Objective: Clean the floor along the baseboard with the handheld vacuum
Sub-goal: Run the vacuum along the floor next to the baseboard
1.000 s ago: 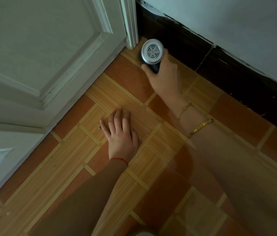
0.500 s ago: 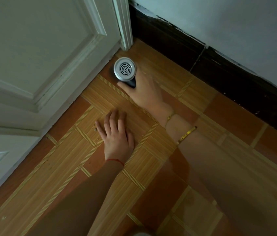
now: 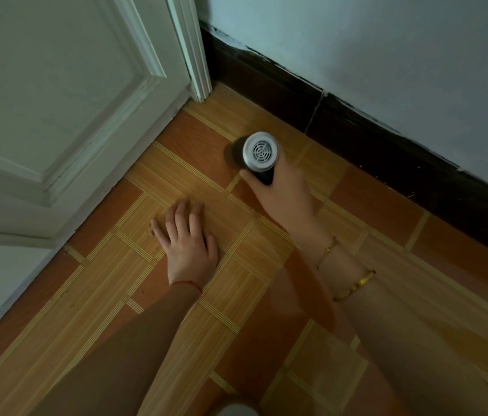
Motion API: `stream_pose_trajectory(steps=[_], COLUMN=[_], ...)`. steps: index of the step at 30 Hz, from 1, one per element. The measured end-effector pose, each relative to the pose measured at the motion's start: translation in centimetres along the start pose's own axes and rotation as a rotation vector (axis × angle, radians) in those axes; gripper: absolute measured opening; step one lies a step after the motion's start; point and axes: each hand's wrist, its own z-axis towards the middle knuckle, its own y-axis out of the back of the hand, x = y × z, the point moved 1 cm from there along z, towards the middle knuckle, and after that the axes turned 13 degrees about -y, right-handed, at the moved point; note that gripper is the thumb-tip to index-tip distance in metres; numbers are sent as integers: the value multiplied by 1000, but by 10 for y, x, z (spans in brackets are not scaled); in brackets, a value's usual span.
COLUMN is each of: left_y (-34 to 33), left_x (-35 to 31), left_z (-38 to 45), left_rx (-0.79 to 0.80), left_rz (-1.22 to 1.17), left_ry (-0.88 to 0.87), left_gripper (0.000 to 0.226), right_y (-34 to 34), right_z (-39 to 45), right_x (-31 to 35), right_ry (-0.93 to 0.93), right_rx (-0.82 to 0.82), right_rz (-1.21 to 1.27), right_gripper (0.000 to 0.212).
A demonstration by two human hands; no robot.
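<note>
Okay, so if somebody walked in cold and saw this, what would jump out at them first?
Probably the handheld vacuum, its round silver grille facing the camera, gripped by the right hand just short of the dark baseboard. Next, the left hand pressed flat on the patterned wood-look floor, near the white door at left.

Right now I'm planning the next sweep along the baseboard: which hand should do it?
Right hand: it grips the vacuum near the baseboard. The left hand lies flat on the floor.
</note>
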Motion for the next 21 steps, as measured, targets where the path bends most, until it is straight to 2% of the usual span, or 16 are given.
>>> stream_pose_trajectory(steps=[3,5,7,16,21], left_y=[0,0,0,-4,-8], left_x=[0,0,0,-4,-4], left_z=[0,0,-1,-1,-1], left_rx=[5,8,12,84,64], left_rz=[-4,-6,11,135,141], left_ry=[1,1,-4,-1,-5], left_gripper=[51,52,52,52,47], right_y=[-3,-1,6,75,75], right_z=[-22,-33,-39,-49,-73], right_x=[-4,-8,-15,-54,-63], right_ry=[20,15,-3,-224,-197], right_rx=[127,152,119,-245,-157], right_rz=[-31,-30,-19,-77,-58], right_gripper=[73,70,68,70,73])
